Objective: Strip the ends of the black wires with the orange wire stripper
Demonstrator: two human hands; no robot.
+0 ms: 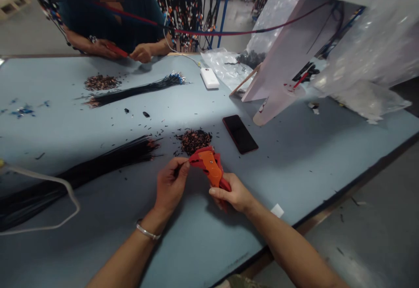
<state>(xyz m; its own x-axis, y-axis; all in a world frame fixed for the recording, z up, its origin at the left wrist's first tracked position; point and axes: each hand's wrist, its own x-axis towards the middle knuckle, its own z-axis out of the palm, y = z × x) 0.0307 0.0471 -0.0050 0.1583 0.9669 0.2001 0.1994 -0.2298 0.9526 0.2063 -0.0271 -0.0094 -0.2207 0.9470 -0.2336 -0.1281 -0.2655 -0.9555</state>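
My right hand [231, 192] is wrapped round the handles of a red and orange wire stripper [211, 166], held over the table with its head pointing left. At its jaws, the thumb and fingers of my left hand [172, 181] are pinched together; whatever is between them is too small to make out. Just beyond the tool lies a heap of short black and copper-coloured scraps [196, 140]. To the left stretches a bundle of black wires [108, 161], its copper-coloured ends towards the heap.
A black phone [240, 134] lies right of the scraps. Across the table [314, 157], a co-worker's hands [141, 53] hold a red tool near a second wire bundle [137, 89] and scrap heap [102, 82]. A white power bank [209, 78], a cable loop [70, 192] and plastic bags [366, 100] are also there.
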